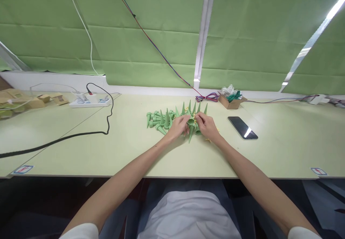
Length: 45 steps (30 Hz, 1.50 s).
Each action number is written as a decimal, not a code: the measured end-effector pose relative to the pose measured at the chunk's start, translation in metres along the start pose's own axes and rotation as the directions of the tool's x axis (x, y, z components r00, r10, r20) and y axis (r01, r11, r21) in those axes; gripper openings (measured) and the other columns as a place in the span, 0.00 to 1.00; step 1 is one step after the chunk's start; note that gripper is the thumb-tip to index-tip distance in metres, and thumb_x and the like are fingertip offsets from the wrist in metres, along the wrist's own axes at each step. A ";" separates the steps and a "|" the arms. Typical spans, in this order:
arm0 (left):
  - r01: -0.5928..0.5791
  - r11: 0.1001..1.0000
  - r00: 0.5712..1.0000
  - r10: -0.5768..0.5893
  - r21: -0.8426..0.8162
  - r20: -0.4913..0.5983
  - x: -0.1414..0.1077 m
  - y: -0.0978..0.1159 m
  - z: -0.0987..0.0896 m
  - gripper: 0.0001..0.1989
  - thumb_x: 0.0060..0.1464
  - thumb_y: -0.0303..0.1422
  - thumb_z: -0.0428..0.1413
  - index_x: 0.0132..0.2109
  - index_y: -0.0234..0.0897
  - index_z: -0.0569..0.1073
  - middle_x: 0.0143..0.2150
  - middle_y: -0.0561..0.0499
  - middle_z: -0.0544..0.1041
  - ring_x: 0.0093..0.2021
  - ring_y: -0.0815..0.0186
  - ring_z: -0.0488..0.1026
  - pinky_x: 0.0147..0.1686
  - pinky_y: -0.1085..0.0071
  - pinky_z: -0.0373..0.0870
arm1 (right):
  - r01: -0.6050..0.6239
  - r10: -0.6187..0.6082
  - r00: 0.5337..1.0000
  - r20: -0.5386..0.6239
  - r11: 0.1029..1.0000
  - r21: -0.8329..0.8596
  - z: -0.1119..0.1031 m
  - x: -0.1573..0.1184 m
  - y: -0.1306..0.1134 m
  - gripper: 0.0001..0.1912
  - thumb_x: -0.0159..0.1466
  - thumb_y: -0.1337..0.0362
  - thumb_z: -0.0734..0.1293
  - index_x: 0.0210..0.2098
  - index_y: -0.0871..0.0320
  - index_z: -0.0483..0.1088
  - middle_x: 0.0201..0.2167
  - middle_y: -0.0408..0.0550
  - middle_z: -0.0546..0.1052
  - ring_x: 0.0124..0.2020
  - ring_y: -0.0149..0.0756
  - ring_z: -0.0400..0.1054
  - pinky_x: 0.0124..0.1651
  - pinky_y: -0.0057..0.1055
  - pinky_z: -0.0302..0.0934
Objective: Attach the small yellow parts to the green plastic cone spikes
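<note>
Many green plastic cones (167, 118) lie and stand in a pile at the middle of the table, some with their tips up. My left hand (179, 126) is closed around one green cone (191, 121), whose round open end faces me. Close beside it on the right, my right hand (206, 125) is pinched at the edge of that cone; what its fingertips hold is too small to make out. Small yellow pieces (208, 140) are scattered around and under the right hand and behind the cones.
A black phone (243, 127) lies right of my hands. Behind it stands a small cardboard box (232, 102) with clear plastic and green material. Coiled wires (207, 97) lie at the back. On the left are a power strip (91, 101), a black cable (81, 134) and cardboard pieces (36, 103).
</note>
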<state>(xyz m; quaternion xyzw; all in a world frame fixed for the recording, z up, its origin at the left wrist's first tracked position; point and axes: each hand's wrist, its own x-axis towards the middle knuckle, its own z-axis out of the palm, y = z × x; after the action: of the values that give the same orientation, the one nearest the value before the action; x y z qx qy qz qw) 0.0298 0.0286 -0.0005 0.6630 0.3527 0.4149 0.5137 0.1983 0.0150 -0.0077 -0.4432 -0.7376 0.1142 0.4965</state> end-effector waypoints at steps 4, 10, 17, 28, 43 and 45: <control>-0.166 0.957 0.985 0.173 0.238 -0.009 -0.005 0.001 0.001 0.20 0.63 0.49 0.49 0.35 0.36 0.68 0.22 0.54 0.67 0.19 0.71 0.65 0.21 0.73 0.63 | -0.017 0.016 1.000 -0.006 0.999 -0.033 -0.002 0.000 0.000 0.17 0.71 0.56 0.55 0.27 0.54 0.58 0.19 0.39 0.60 0.22 0.32 0.54 0.30 0.30 0.50; -0.327 0.862 0.933 0.359 0.387 -0.012 -0.002 -0.003 0.003 0.16 0.62 0.45 0.52 0.39 0.35 0.68 0.38 0.48 0.68 0.29 0.70 0.68 0.26 0.73 0.68 | -0.037 0.035 0.999 -0.022 0.995 -0.089 -0.003 0.003 0.004 0.20 0.71 0.54 0.54 0.24 0.54 0.52 0.18 0.39 0.57 0.22 0.33 0.51 0.30 0.31 0.47; -0.366 0.832 0.917 0.399 0.417 0.009 0.001 -0.008 0.003 0.16 0.62 0.43 0.53 0.46 0.34 0.71 0.40 0.46 0.71 0.32 0.68 0.69 0.29 0.72 0.71 | -0.057 0.057 0.998 0.001 0.994 -0.089 -0.004 0.004 0.003 0.22 0.71 0.53 0.53 0.23 0.54 0.54 0.19 0.41 0.61 0.22 0.33 0.54 0.31 0.32 0.48; -0.334 0.877 0.927 0.372 0.346 -0.047 -0.003 -0.007 0.008 0.13 0.61 0.37 0.54 0.49 0.37 0.75 0.49 0.43 0.73 0.34 0.68 0.70 0.29 0.74 0.68 | -0.090 0.090 0.996 -0.021 0.996 -0.018 0.000 0.003 0.008 0.27 0.71 0.46 0.52 0.21 0.55 0.55 0.17 0.42 0.63 0.21 0.33 0.55 0.28 0.32 0.49; -0.161 0.961 0.956 0.209 0.224 -0.207 -0.003 -0.001 0.007 0.18 0.64 0.48 0.49 0.38 0.36 0.71 0.35 0.51 0.75 0.16 0.75 0.65 0.17 0.75 0.60 | -0.093 0.097 0.989 -0.114 0.995 0.044 0.002 0.004 0.005 0.22 0.72 0.51 0.56 0.24 0.55 0.56 0.20 0.38 0.57 0.24 0.31 0.52 0.30 0.30 0.48; -0.112 0.981 0.975 0.139 0.156 -0.172 -0.001 -0.002 0.007 0.25 0.63 0.53 0.47 0.33 0.35 0.69 0.28 0.52 0.73 0.14 0.73 0.66 0.14 0.74 0.58 | -0.085 0.089 0.991 -0.100 0.996 0.041 0.000 0.004 0.004 0.21 0.71 0.51 0.57 0.25 0.55 0.58 0.20 0.39 0.58 0.24 0.31 0.52 0.30 0.30 0.49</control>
<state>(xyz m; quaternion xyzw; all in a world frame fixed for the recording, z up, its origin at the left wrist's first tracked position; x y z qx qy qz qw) 0.0356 0.0252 -0.0038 0.6791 0.3848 0.4784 0.4023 0.1999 0.0205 -0.0083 -0.4710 -0.6891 0.1267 0.5360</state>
